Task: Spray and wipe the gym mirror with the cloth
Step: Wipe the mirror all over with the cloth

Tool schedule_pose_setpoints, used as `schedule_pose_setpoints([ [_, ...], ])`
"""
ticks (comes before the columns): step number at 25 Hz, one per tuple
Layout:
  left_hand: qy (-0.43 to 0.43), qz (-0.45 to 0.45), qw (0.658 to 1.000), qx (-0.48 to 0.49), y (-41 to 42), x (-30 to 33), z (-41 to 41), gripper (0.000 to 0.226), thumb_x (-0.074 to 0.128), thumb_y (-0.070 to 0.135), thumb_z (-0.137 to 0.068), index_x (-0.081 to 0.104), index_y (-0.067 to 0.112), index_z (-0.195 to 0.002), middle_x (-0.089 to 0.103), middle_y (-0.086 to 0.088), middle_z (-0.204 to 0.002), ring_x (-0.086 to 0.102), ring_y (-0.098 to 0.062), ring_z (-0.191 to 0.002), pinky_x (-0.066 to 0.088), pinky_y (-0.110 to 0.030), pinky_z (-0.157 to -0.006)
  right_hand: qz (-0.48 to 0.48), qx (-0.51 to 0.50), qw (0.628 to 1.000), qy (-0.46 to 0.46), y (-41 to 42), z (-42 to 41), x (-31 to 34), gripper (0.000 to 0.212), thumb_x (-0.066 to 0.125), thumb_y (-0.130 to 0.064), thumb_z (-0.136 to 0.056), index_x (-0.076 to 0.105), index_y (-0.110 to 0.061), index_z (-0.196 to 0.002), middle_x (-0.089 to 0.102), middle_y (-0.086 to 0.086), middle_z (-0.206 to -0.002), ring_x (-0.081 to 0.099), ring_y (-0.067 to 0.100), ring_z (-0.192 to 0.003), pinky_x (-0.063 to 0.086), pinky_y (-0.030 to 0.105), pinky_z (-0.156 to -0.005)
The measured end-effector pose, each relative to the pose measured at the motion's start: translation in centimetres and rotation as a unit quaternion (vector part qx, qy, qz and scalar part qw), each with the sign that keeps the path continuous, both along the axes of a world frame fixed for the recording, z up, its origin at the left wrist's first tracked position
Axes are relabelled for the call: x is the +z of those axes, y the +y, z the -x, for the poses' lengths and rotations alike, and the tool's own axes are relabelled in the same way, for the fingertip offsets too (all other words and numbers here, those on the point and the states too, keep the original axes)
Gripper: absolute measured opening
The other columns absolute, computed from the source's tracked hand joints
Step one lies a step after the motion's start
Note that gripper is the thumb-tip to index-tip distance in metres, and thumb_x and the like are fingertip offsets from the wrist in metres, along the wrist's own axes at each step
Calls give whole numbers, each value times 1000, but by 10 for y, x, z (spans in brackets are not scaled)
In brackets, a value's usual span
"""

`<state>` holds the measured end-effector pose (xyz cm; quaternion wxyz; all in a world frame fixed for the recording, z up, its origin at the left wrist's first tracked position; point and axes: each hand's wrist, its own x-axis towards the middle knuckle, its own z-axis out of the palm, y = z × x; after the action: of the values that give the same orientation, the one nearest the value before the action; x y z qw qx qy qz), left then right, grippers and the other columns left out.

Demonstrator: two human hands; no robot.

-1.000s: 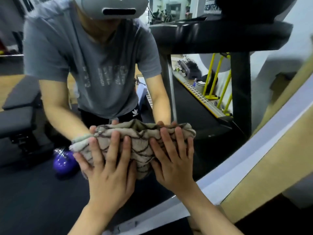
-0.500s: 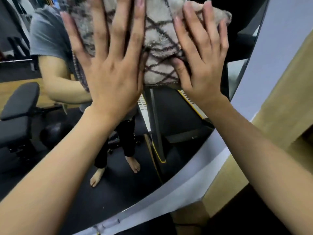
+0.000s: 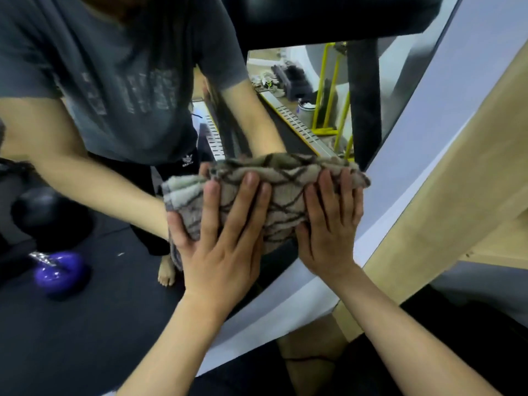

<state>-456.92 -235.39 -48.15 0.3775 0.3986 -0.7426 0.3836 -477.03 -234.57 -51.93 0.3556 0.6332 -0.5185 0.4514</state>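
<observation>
A folded beige cloth (image 3: 285, 192) with a dark diamond pattern lies flat against the gym mirror (image 3: 85, 324), low down near its right edge. My left hand (image 3: 223, 241) presses on the cloth's left half with straight, spread fingers. My right hand (image 3: 331, 224) presses on the right half the same way. The glass reflects a person in a grey T-shirt with both arms reaching to the cloth. No spray bottle is in view.
The mirror's pale frame (image 3: 285, 307) curves from lower left to upper right, with a wooden wall panel (image 3: 445, 181) beside it. Reflected in the glass are a purple kettlebell (image 3: 57, 272), a black ball (image 3: 43, 212), a treadmill (image 3: 300, 130) and a yellow rack (image 3: 328, 90).
Both hands slid the cloth up the mirror to the top of view, then back down to the low spot near the frame. The hands stay flat on it throughout.
</observation>
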Motion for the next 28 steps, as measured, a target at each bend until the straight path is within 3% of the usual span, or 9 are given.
schedule_pose_setpoints([
  [4, -4, -25, 1000, -6, 5, -42, 8, 80, 56, 26, -95, 18, 23, -165, 2, 3, -174, -4, -31, -160, -15, -59, -123, -38, 0, 999, 2, 8, 7, -42, 63, 34, -29, -112, 8, -25, -169, 3, -5, -177, 6, 28, -163, 12, 59, -129],
  [8, -12, -38, 999, -16, 6, -6, 19, 88, 63, 18, -88, 20, 24, -165, 5, 2, -174, -1, -28, -160, -8, -58, -124, -56, 7, 998, 0, 10, 14, -13, 70, 37, -17, -107, 7, -25, -170, 3, -5, -177, 6, 29, -163, 12, 58, -129],
  [11, -2, -8, 999, -38, 0, 72, 45, 72, 51, 22, -98, 23, 25, -164, 10, 3, -173, -1, -25, -160, -2, -57, -125, -48, -3, 999, -22, 7, 31, 65, 83, 40, -6, -98, 2, -26, -169, -3, -7, -177, 1, 28, -164, 6, 56, -130],
  [14, 59, 31, 997, -48, -5, 165, 78, 64, 43, 26, -104, 22, 25, -164, 16, 2, -172, 3, -25, -160, 1, -57, -124, -5, -24, 999, -24, 3, 51, 174, 79, 40, -6, -101, 4, -24, -169, -5, -5, -177, 1, 30, -163, 6, 57, -130],
  [16, 83, 46, 994, -45, -6, 218, 91, 61, 41, 27, -106, 22, 24, -164, 21, 1, -171, 9, -28, -159, 3, -57, -124, 21, -32, 998, -43, 1, 59, 230, 71, 41, -14, -104, 14, -22, -169, 5, 0, -175, 8, 33, -162, 11, 58, -130],
  [19, 62, 77, 994, -50, -10, 247, 91, 59, 45, 30, -107, 28, 23, -163, 26, -1, -169, 17, -29, -157, 9, -58, -124, 69, -24, 991, -110, 6, 57, 253, 55, 44, -13, -105, 38, -15, -160, 29, 7, -169, 23, 39, -159, 20, 61, -128],
  [21, 17, 84, 995, -56, -13, 233, 82, 62, 49, 32, -104, 29, 22, -163, 27, -2, -169, 19, -29, -157, 10, -57, -124, 63, -2, 984, -164, 9, 46, 231, 54, 46, -13, -105, 41, -18, -158, 34, 6, -168, 24, 36, -159, 20, 63, -127],
  [23, 0, 78, 995, -59, -15, 203, 71, 64, 48, 35, -103, 29, 23, -163, 26, -1, -169, 20, -28, -157, 6, -56, -126, 25, 2, 982, -187, 10, 31, 197, 58, 42, -22, -108, 29, -26, -165, 24, 2, -173, 16, 33, -162, 13, 61, -130],
  [28, -4, 3, 1000, -24, -3, 70, 38, 75, 54, 33, -94, 27, 28, -163, 15, 3, -173, 8, -27, -160, 2, -57, -125, -75, 6, 988, -136, 21, 3, 89, 60, 28, -42, -113, 9, -30, -169, 7, 4, -177, 4, 42, -162, 4, 62, -129],
])
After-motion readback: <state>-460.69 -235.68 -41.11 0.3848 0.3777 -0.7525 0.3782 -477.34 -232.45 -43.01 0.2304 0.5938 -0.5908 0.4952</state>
